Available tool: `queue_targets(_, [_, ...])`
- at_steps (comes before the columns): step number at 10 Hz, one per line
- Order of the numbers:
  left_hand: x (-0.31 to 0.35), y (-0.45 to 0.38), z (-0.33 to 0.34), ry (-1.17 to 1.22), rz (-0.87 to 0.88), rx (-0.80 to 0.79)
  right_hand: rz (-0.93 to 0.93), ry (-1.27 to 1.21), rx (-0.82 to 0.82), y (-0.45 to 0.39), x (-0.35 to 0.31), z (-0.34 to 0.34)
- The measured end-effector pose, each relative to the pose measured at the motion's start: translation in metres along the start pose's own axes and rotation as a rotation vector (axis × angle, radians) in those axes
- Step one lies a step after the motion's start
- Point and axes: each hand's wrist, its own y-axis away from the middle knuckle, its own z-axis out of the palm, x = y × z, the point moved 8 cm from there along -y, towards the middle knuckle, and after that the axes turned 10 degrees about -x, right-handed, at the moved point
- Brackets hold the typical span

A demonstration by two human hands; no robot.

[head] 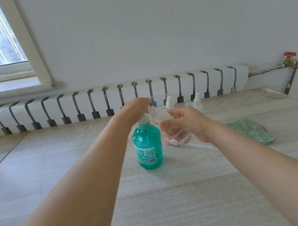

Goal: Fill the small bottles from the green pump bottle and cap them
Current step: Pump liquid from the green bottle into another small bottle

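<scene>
left hand point(135, 108): pressing down on green pump bottle point(147, 146), finger state hidden
right hand point(186, 122): fingers point(166, 124) gripping tilted small clear bottle point(167, 123), neck at pump spout

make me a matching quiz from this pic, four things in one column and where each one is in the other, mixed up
Things
1. green translucent plastic pump bottle
2. clear small plastic bottle
3. pale green fuzzy cloth
4. pink pump cap with a clear tube

Places or states
A. lying flat on the table at the right, untouched
B. lying loose on the table under the tilted bottle
C. standing upright on the table, left hand on its pump head
D. held tilted in the right hand, neck toward the pump spout

Pairs: 1-C, 2-D, 3-A, 4-B
</scene>
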Motion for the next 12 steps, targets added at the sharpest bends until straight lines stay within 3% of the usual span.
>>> queue_targets(4, [-0.008, -0.011, -0.001, -0.132, -0.066, 0.073, 0.016, 0.001, -0.016, -0.004, 0.009, -0.001])
queue_targets(9, [-0.026, -0.014, 0.008, 0.140, -0.133, 0.043, 0.020, -0.020, -0.031, -0.007, 0.016, 0.001])
queue_targets(12, [-0.006, -0.007, -0.001, -0.080, -0.052, 0.000, 0.008, 0.001, -0.002, 0.000, 0.007, -0.001])
